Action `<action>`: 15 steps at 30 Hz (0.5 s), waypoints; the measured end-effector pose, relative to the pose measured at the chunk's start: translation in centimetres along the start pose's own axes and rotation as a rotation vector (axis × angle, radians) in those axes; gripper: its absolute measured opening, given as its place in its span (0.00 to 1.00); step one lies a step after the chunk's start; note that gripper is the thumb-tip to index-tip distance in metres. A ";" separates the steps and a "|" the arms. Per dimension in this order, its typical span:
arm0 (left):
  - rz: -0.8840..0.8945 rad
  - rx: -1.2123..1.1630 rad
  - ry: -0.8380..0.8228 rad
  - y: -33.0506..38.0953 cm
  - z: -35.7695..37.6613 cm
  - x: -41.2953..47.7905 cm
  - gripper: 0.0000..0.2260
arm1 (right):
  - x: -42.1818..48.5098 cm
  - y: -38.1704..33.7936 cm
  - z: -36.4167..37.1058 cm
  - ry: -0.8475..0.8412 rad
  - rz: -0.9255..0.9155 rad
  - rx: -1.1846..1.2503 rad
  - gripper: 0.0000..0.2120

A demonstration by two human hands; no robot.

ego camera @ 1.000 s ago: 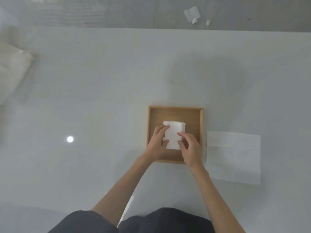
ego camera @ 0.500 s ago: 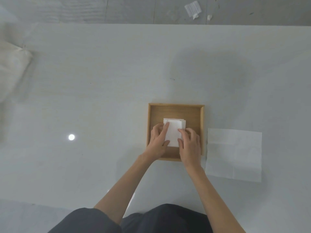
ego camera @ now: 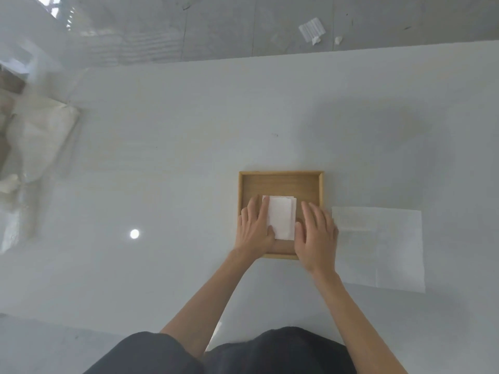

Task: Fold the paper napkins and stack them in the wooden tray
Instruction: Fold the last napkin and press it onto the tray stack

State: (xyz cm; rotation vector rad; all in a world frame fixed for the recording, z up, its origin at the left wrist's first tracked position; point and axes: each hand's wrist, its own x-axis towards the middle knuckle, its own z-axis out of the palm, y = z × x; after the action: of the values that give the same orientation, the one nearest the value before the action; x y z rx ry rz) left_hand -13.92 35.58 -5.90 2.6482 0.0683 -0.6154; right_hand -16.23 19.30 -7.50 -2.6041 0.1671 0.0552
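A wide, pale grey-white table (ego camera: 189,163) is seen from above, its glossy top catching one small round reflection of a lamp (ego camera: 134,234) to the left of centre. Beyond its far edge, a grey wood-grain floor (ego camera: 216,25) is shown, with a few scraps of white paper (ego camera: 312,30) lying on it. A square wooden tray (ego camera: 280,174) is set on the table in front of the person, and a folded stack of white napkins (ego camera: 280,221) is laid inside it, toward the near half. The left hand (ego camera: 255,230) is spread flat, its fingers touching the left edge of the stack; the right hand (ego camera: 317,233) is spread flat just beside the right edge, over the tray's near right corner. Neither hand is closed on anything. An unfolded napkin (ego camera: 378,247) is laid flat on the table just to the right of the tray. At the far left edge, a crumpled white bag or cloth (ego camera: 40,139) is seen, blurred and partly cut off, so what it is cannot be told. The tray's near edge is partly hidden by the hands. Dark clothing (ego camera: 243,354) is cut off at the bottom.
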 end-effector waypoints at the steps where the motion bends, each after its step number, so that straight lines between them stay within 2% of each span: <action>1: 0.015 0.008 0.049 0.7 -0.1 -0.4 0.34 | -0.2 1.2 -1.1 0.102 0.083 0.027 0.20; 4: 0.125 0.056 0.153 4.7 0.7 -0.6 0.27 | -1.3 7.4 -4.6 0.339 0.453 0.031 0.15; 7: 0.339 0.082 0.205 10.2 3.2 0.6 0.20 | -2.9 13.9 -7.8 0.337 0.737 0.041 0.15; 10: 0.458 0.119 0.106 15.5 6.3 3.2 0.14 | -3.8 18.1 -9.2 0.215 0.824 0.052 0.17; 13: 0.400 0.125 -0.086 19.7 8.6 5.6 0.20 | -4.2 19.8 -9.2 0.124 0.791 0.052 0.15; 15: 0.327 0.213 -0.128 21.6 9.8 6.5 0.25 | -3.8 20.2 -9.6 0.094 0.795 0.108 0.10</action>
State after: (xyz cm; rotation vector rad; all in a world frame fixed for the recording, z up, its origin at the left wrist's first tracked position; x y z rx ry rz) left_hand -9.11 11.55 -8.29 2.7251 -0.4828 -0.7096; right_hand -22.60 -2.44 -9.14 -2.2732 1.1856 0.1958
